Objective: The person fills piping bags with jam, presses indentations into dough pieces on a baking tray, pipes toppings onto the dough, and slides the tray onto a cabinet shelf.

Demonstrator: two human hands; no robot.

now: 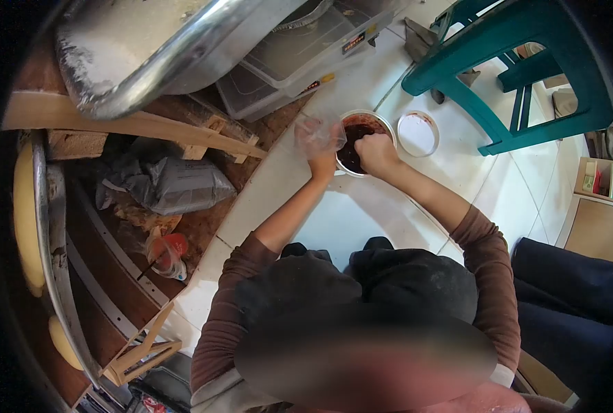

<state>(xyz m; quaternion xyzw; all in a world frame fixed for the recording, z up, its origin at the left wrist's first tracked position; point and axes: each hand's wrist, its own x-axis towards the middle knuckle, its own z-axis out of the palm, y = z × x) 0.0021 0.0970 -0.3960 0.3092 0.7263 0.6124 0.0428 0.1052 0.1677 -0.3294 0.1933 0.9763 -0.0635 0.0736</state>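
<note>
A round white tub point(348, 173) with dark reddish-brown contents point(365, 129) stands on the tiled floor. My right hand point(377, 154) is closed in a fist over the tub's opening; whatever it grips is hidden. On the tub's left side, my left hand point(322, 146) has its fingers bent around thin clear plastic point(305, 131), whose exact shape is hard to make out. Just right of the tub lies a round white lid point(418, 133) with reddish smears along its rim.
A green plastic chair point(458, 89) is at the upper right. Clear plastic boxes point(279, 62) and a metal tray with white powder point(120, 41) are at the upper left. A wooden rack point(134, 127) runs along the left. Another person's dark-clothed legs point(568, 282) are at right.
</note>
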